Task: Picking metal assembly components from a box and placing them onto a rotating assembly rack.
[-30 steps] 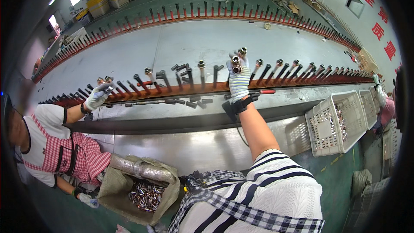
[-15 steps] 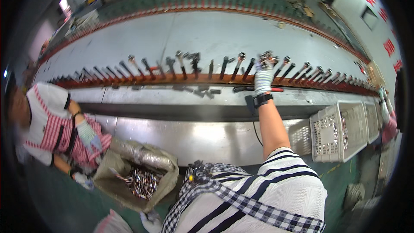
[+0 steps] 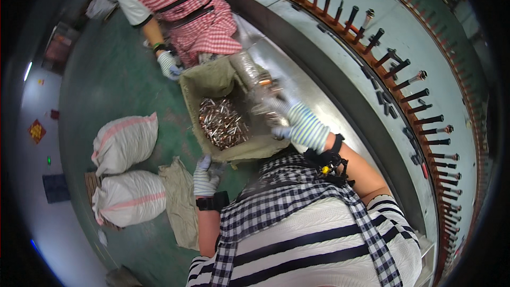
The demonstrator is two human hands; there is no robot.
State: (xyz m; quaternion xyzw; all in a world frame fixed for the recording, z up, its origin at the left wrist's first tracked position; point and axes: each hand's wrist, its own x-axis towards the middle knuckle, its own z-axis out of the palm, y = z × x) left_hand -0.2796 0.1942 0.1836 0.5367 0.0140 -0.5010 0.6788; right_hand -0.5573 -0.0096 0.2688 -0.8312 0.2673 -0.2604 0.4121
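The right hand point(image 3: 307, 126), in a striped glove, was above the right side of a cloth-lined bin point(image 3: 255, 151). Shiny metal fittings point(image 3: 270, 86) were at its fingers, over the same side of the bin; because of the blur, I could not tell if the fingers were gripping them. Inside the bin, to the left, lay a heap of metal tubes point(image 3: 222, 123). The left hand point(image 3: 206, 180), also gloved, was at the near corner of the bin with its fingers a little bent; whether they held the rim, I could not tell. Beyond the bin, a co-worker point(image 3: 186, 8) wore a checked red apron. To the right, upright rods point(image 3: 349, 20) stood in a row along the tabletop point(image 3: 406, 29). Two white sacks point(image 3: 127, 143) lay on the green floor point(image 3: 133, 90).
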